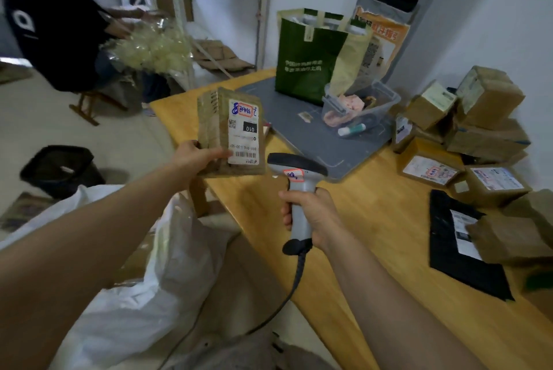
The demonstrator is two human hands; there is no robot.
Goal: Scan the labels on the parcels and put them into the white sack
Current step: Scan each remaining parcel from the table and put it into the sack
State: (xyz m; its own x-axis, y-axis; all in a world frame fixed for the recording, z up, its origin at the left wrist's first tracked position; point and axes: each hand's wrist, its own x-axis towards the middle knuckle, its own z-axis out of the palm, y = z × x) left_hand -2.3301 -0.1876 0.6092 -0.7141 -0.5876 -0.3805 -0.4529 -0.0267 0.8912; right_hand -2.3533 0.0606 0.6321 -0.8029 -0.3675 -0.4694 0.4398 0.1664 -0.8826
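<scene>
Yellow wooden bench (374, 235) ahead. Fingers of the left hand (194, 160) grip a flat brown cardboard parcel (215, 118); just right of them, the right hand (312, 214) clasps a grey handheld scanner (294, 169). White plastic sack (134, 310) lies below those fingers.

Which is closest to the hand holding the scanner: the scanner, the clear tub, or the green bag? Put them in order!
1. Scanner: gripped in the right hand.
2. Clear tub: farther up, on the grey mat.
3. Green bag: behind the tub, farthest back.
</scene>
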